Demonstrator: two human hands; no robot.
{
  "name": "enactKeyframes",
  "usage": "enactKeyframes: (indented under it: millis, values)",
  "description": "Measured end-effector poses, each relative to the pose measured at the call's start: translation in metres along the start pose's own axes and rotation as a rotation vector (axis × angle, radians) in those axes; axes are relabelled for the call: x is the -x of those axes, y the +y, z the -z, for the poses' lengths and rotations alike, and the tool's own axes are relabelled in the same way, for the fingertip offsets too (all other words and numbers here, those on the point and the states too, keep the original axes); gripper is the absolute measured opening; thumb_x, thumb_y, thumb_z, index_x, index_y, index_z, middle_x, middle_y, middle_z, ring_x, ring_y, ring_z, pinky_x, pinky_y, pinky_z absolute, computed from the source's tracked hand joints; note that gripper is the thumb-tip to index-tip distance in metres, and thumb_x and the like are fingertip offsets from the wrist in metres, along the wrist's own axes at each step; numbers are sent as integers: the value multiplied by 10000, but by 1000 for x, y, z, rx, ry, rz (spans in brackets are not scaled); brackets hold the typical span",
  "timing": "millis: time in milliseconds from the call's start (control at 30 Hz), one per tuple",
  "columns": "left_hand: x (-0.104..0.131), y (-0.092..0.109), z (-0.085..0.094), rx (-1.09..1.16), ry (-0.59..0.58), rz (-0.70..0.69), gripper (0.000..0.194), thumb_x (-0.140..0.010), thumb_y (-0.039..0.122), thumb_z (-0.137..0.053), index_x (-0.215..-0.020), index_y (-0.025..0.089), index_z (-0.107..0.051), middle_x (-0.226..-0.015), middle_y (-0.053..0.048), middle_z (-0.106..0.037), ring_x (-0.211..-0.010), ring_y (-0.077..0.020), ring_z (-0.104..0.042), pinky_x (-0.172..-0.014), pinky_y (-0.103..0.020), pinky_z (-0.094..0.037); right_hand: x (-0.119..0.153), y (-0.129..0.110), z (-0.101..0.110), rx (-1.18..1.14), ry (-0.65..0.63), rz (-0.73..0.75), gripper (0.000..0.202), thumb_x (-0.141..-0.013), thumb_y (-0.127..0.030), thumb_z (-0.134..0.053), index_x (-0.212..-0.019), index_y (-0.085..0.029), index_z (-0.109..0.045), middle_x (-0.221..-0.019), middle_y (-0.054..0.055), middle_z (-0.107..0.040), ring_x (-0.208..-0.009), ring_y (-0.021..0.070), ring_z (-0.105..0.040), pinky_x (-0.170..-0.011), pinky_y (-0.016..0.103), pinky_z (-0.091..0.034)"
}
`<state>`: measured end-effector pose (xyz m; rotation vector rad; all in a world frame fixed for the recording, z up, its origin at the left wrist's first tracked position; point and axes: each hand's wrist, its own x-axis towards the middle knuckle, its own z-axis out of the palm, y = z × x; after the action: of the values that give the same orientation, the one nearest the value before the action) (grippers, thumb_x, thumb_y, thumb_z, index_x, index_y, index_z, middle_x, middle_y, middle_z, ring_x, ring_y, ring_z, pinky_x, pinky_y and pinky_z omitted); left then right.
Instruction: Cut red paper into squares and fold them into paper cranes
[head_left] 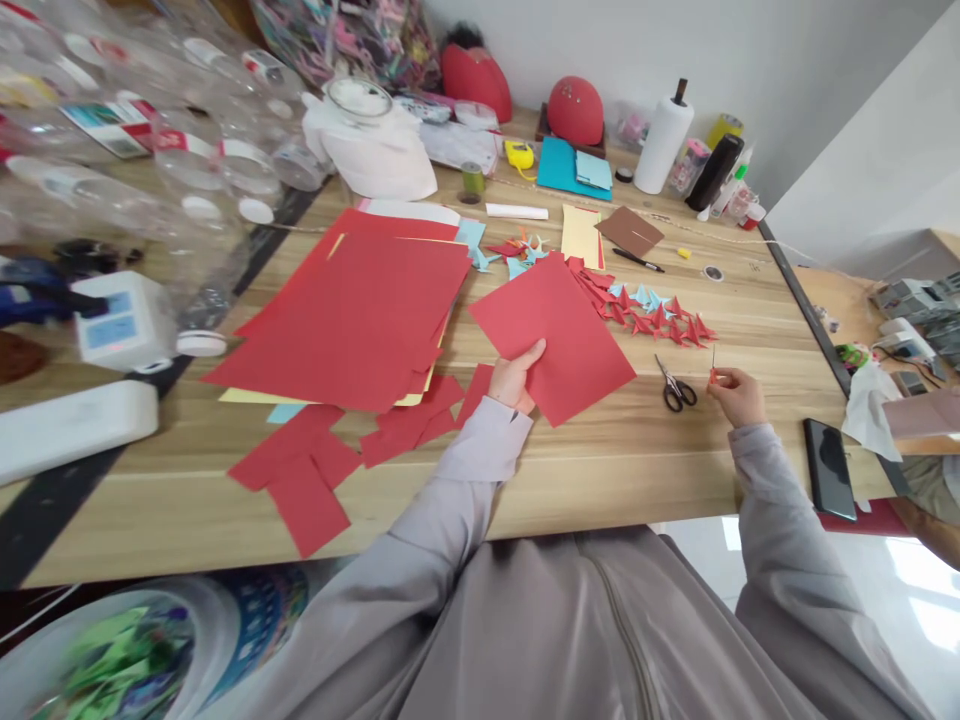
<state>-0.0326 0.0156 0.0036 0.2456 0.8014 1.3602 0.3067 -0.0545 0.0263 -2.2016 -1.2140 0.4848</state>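
Note:
My left hand [516, 378] grips a red paper sheet [559, 335] by its near left edge, thumb on top, above the middle of the table. To the right, my right hand [737, 396] pinches a small orange-handled tool [713, 374] with a thin tip pointing away from me. Black-handled scissors [676, 388] lie just left of that hand. Beyond them are folded red paper pieces [660, 320] in a chain, with light blue ones among them. A large stack of red sheets [352, 310] lies on the left, with small red rectangles [307, 480] in front.
Plastic bottles [187, 150] and a white box [124, 320] crowd the left. At the back stand a white roll [664, 145] and a red dome [575, 110]. A phone [829, 468] lies at the right edge; a bin [135, 650] is below left.

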Motion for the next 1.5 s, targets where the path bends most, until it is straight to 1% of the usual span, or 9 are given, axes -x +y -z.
enactKeyframes:
  millis: [100,233,333,500,633,767,1000,1200,1500]
  values:
    - [-1,4,0,20,-6,-4,337,-589,147,-836,-905,151,-719,-919,-72,-757,-884,-242,-711,-906,-426,-563,17,-22,-18,-247,-140,108,402,-639,-419,-648,-960,-182,-603,-785,33,-693,-437,72,-442,-416,213,-344]
    - [-4,11,4,36,8,-11,336,-621,146,-824,-937,146,-711,-949,-82,-751,-896,-232,-709,-915,-418,-555,35,-64,-63,-948,-585,145,356,-583,-312,-764,-848,-206,-552,-767,16,-714,-326,11,-297,-320,166,-200]
    - [-6,16,7,39,49,-40,328,-641,134,-811,-952,153,-708,-990,-80,-745,-929,-228,-703,-930,-404,-548,40,-90,-91,-1153,-626,128,334,-559,-254,-770,-775,-210,-519,-704,-19,-717,-277,0,-261,-289,157,-170]
    - [-8,21,10,30,51,-6,302,-691,147,-782,-981,148,-699,-1014,-89,-741,-948,-224,-699,-939,-396,-544,45,-99,-108,-1195,-677,87,394,-519,-222,-827,-822,-192,-577,-735,-7,-715,-323,13,-351,-283,148,-181]
    - [-11,20,11,49,14,72,288,-727,148,-751,-1008,128,-691,-943,-86,-752,-870,-205,-715,-931,-384,-550,48,-90,-105,-1234,-722,36,379,-594,-302,-825,-864,-188,-585,-665,-37,-674,-275,-21,-223,-281,158,-98]
    - [-11,19,10,45,41,57,292,-728,138,-748,-1015,134,-695,-971,-87,-749,-915,-216,-710,-934,-382,-551,51,-88,-106,-1231,-809,28,418,-635,-296,-815,-966,-188,-585,-666,-53,-646,-271,-19,-217,-280,172,-93]
    - [-8,19,7,30,99,-43,260,-742,115,-727,-992,182,-708,-1003,-55,-750,-1006,-231,-687,-947,-400,-552,60,-85,-105,-1373,-1134,136,491,-684,-560,-728,-946,-183,-554,-709,-37,-599,-326,13,-306,-312,190,-212]
    - [-13,19,12,38,133,-17,312,-751,120,-730,-1054,179,-687,-1014,-63,-747,-1006,-216,-689,-966,-381,-537,65,-80,-105,-1404,-1383,222,511,-715,-553,-697,-989,-157,-524,-684,1,-610,-388,58,-402,-348,191,-272]
    - [-12,19,13,14,95,39,279,-735,145,-751,-1006,164,-689,-1023,-67,-744,-1017,-221,-684,-979,-386,-530,66,-83,-108,-1370,-1363,139,517,-697,-569,-703,-959,-153,-546,-663,-1,-615,-382,62,-401,-346,192,-278]
